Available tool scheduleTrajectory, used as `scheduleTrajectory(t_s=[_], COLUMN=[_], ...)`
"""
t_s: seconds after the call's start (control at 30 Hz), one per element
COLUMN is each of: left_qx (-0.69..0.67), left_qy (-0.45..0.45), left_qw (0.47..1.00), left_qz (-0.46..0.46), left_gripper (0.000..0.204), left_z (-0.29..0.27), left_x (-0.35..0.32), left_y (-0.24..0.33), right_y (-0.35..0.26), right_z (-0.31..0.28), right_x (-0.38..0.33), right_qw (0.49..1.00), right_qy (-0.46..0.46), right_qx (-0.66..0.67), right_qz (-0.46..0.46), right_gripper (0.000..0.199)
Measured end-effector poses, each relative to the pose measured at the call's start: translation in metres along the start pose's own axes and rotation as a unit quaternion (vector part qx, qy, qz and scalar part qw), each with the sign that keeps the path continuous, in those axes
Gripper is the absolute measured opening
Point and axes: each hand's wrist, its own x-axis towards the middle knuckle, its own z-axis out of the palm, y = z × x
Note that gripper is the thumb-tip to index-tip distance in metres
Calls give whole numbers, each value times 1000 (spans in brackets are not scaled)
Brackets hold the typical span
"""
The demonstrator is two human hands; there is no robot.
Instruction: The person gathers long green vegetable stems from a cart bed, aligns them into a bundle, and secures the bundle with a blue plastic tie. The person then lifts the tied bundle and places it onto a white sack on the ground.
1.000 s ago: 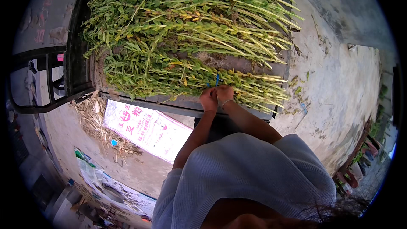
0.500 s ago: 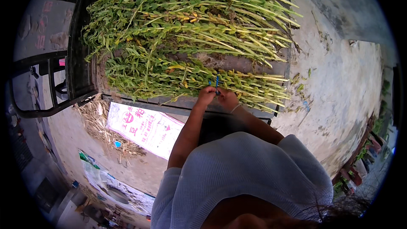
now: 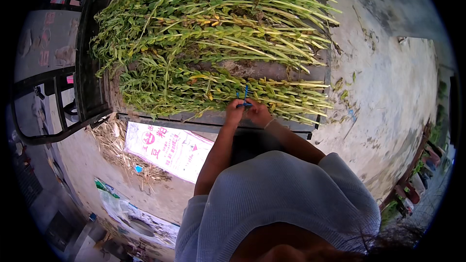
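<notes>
A blue strip crosses over the near bundle of green, leafy, podded stalks, around its middle. Both hands are at the near side of this bundle, close together. My left hand has its fingers pinched on one part of the strip. Just to its right, my right hand is closed on another part, and a short length of blue shows between them. Whether the strip is knotted or only crossed there is too small to tell. A thin band circles my right wrist.
More stalks cover the far part of the cart bed, cut ends to the right. A black metal frame stands at left. Below the bed's edge lie a white sack with pink print and dry straw. Leaf scraps litter the concrete at right.
The hands are still at the same place on the bundle. More of the blue strip now shows stretched between the fingers. The whole view has shifted slightly.
</notes>
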Motion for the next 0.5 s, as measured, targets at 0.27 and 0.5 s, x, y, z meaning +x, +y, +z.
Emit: scheduleTrajectory(t_s=[0.27, 0.5], left_qx=[-178, -162], left_qy=[-92, -74], left_qw=[973, 982], left_qz=[-114, -70], left_gripper=[10, 10], left_z=[-10, -4], left_x=[-2, -6], left_y=[21, 26], right_y=[-1, 12], right_z=[13, 10], right_x=[5, 10], right_qw=[985, 994], right_qy=[110, 32], right_qx=[-107, 105], right_qz=[-75, -14], right_gripper=[33, 29])
